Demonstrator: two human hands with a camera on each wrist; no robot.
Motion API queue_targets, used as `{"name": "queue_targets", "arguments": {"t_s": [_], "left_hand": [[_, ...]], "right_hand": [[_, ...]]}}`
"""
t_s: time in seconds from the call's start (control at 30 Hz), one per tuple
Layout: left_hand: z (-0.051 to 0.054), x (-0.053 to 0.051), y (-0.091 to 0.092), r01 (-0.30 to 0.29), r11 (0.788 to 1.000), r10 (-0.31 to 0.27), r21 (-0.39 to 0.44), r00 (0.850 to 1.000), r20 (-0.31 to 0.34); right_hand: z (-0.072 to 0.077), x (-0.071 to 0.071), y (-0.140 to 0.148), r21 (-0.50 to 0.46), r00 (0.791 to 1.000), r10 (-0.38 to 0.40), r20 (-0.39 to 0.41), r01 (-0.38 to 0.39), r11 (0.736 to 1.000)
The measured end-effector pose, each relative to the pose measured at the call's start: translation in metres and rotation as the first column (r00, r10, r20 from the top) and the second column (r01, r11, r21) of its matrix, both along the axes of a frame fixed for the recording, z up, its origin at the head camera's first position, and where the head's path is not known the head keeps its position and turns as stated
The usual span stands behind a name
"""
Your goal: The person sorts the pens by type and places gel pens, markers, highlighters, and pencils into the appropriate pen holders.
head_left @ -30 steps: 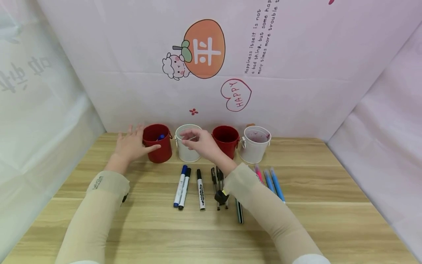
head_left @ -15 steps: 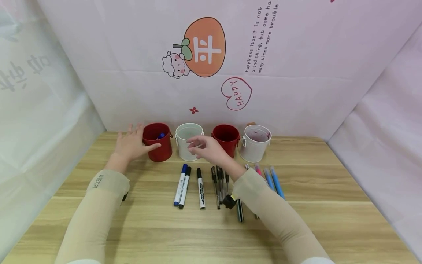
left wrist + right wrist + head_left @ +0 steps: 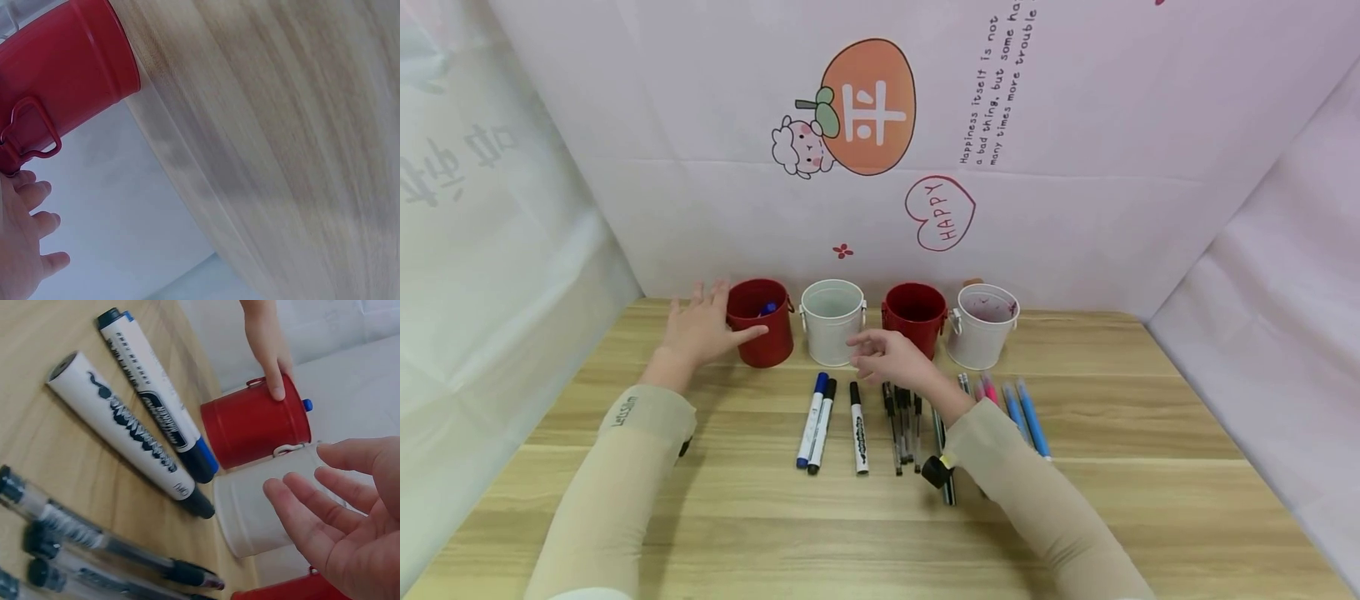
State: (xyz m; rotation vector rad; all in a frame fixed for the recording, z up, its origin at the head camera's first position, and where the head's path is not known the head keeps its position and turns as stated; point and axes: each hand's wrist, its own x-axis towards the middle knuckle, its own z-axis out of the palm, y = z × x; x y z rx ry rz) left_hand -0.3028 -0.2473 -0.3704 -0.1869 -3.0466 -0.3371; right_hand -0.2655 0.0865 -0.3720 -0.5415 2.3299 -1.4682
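My left hand rests spread against the side of the leftmost red bucket, thumb across its front; something blue shows inside. In the left wrist view the fingers lie beside the bucket's handle. My right hand, its fingers loosely bent and holding nothing, hovers in front of the gap between the white bucket and the second red bucket. Under and near it lie several black pens and a black-capped marker. The right wrist view shows the empty right hand before the white bucket.
Blue-capped and black-capped markers lie side by side on the table. Dark striped pencils, partly under the right wrist, pink pens and blue pens lie farther right. Another white bucket stands at the right end.
My right hand has moved from over the white bucket's opening down and to the right, toward the black pens. The left hand has stayed at the red bucket.
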Motion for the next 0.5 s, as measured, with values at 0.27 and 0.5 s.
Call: {"name": "queue_targets", "arguments": {"t_s": [0.27, 0.5], "left_hand": [[0.0, 0.0, 0.0, 0.002, 1.0, -0.002, -0.002, 1.0, -0.005], [-0.001, 0.0, 0.0, 0.006, 1.0, -0.006, 0.0, 1.0, -0.014]], "right_hand": [[-0.013, 0.002, 0.007, 0.002, 0.996, -0.008, 0.086, 0.008, 1.0], [-0.025, 0.004, 0.008, 0.034, 0.989, -0.042, 0.145, 0.037, 0.999]]}}
